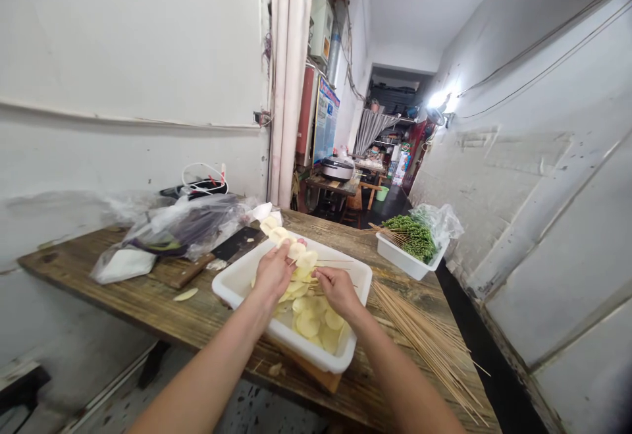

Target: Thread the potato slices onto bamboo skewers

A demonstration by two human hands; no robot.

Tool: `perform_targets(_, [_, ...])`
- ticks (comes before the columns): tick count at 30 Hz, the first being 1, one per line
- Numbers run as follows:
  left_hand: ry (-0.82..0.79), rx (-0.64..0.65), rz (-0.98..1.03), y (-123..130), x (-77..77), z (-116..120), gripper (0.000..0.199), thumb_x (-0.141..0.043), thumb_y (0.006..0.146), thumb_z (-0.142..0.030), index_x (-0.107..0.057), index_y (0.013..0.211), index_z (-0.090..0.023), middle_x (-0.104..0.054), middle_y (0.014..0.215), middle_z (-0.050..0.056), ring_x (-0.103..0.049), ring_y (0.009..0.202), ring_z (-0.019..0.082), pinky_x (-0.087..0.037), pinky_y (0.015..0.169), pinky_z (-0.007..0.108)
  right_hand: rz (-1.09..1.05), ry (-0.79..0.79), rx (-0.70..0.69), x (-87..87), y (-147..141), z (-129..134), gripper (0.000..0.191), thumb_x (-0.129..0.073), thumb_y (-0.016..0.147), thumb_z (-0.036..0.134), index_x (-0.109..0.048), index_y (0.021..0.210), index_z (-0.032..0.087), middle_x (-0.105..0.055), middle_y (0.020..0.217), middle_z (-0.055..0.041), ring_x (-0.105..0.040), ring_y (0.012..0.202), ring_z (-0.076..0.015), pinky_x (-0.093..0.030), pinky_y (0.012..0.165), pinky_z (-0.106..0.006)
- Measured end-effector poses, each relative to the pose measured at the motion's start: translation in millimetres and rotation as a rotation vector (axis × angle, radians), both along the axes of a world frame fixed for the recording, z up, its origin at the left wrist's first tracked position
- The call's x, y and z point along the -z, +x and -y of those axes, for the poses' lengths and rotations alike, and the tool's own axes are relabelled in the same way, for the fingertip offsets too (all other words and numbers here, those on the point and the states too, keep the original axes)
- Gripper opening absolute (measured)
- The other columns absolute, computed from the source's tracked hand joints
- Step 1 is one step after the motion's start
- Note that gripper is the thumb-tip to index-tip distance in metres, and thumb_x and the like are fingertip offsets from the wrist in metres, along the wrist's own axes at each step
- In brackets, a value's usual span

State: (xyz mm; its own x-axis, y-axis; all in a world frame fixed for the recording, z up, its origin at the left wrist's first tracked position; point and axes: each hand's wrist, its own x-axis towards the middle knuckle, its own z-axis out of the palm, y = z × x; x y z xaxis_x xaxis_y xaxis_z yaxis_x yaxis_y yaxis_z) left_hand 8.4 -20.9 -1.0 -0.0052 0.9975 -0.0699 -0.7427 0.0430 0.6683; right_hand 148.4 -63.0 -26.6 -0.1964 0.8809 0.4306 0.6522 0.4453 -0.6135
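Note:
My left hand point(273, 271) is closed around a row of thin pale potato slices point(279, 235) threaded on a skewer, held slanting above a white plastic tub point(232, 284). At the near end of that row, my right hand point(338, 291) pinches with thumb and forefinger, at what looks like the skewer's end; the fingertips partly hide it. Loose potato slices point(309, 323) lie in the tub below both hands. A few more skewers stick out across the tub beside my right hand.
Bamboo skewers point(429, 342) lie fanned out on the wooden table point(162, 305) at right. Behind them stands a white basket point(402, 259) of green skewered food point(415, 236). Left are a wooden-handled cleaver point(237, 244), a stray slice point(185, 294) and plastic bags point(182, 223).

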Motion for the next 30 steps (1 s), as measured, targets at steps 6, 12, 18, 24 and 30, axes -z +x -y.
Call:
perform_targets(6, [-0.255,-0.302,-0.117,-18.8,9.9,-2.7,0.006,-0.054,0.075,-0.022,-0.054,0.075,-0.017,-0.059,0.073,0.004,-0.058,0.068,0.014,-0.047,0.064,0.029,0.144,-0.044,0.045,-10.1,23.9,-15.0,0.027,-0.041,0.088,0.019,-0.067,0.081,0.018,-0.068,0.075,-0.0005,-0.059,0.070,-0.0134,-0.037,0.063,-0.019])
perform_targets(12, [-0.085,-0.627,-0.224,-27.6,11.9,-2.7,0.012,-0.049,0.064,-0.021,-0.043,0.074,-0.021,-0.040,0.060,-0.007,-0.042,0.051,0.008,-0.037,0.053,0.021,0.342,-0.110,0.054,-13.2,37.1,-28.7,0.022,-0.051,0.083,0.017,-0.068,0.070,0.020,-0.068,0.072,0.0002,-0.058,0.067,-0.0126,-0.033,0.058,-0.020])
perform_targets(18, [-0.064,-0.607,-0.225,-24.9,4.3,0.4,0.015,-0.048,0.060,-0.016,-0.047,0.075,-0.019,-0.042,0.059,-0.006,-0.042,0.051,0.008,-0.033,0.049,0.020,0.507,-0.149,0.173,-21.5,20.3,-20.7,0.010,-0.065,0.075,0.024,-0.068,0.070,0.016,-0.070,0.078,-0.0092,-0.060,0.074,-0.0207,-0.035,0.061,-0.026])
perform_targets(24, [0.317,-0.364,-0.605,-9.2,-3.2,19.1,0.008,-0.059,0.065,-0.019,-0.061,0.072,-0.018,-0.052,0.057,-0.003,-0.045,0.052,0.010,-0.034,0.051,0.021,0.556,0.028,0.431,-38.9,75.9,41.7,0.030,-0.047,0.089,0.042,-0.066,0.091,0.018,-0.068,0.091,-0.0092,-0.058,0.088,-0.0225,-0.037,0.070,-0.028])
perform_targets(30, [0.394,0.771,-1.141,14.7,11.3,41.6,0.020,-0.070,0.048,-0.007,-0.058,0.043,-0.022,-0.054,0.048,0.001,-0.054,0.058,0.019,-0.036,0.056,0.026,0.742,-0.283,0.628,18.5,131.9,105.9,0.016,-0.058,0.083,0.029,-0.066,0.081,0.015,-0.066,0.081,-0.0114,-0.058,0.079,-0.0229,-0.035,0.064,-0.028])
